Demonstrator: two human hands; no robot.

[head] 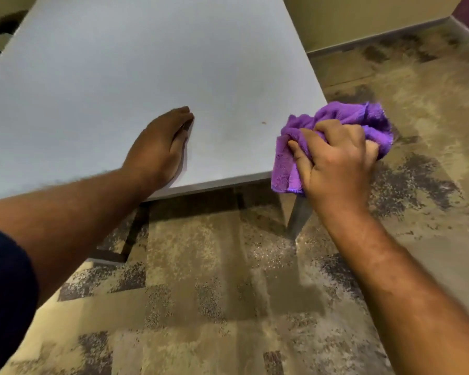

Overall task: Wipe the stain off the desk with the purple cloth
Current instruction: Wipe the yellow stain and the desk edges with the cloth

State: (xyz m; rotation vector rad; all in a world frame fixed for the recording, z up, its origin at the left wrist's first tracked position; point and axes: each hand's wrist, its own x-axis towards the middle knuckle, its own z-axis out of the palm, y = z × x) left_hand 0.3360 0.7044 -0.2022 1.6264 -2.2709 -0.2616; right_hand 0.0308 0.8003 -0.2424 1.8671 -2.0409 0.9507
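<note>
Purple cloth point(333, 123); pale grey desk point(146, 63); brown stain point(263, 122); mottled beige-grey carpet point(228, 293).

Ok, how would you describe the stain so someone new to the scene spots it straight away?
Start at the pale grey desk and go to its near right corner. The stain sits there, between the flat left hand and the purple cloth bunched in the right hand. It is a tiny brownish speck, the only dark mark on that bare stretch of desk.

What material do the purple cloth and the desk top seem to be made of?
Purple cloth: probably microfibre or terry; its surface is fuzzy, looped and matte, and it bunches softly. Desk top: likely laminated board; it is smooth, pale grey and dull, with a thin flat edge.
</note>
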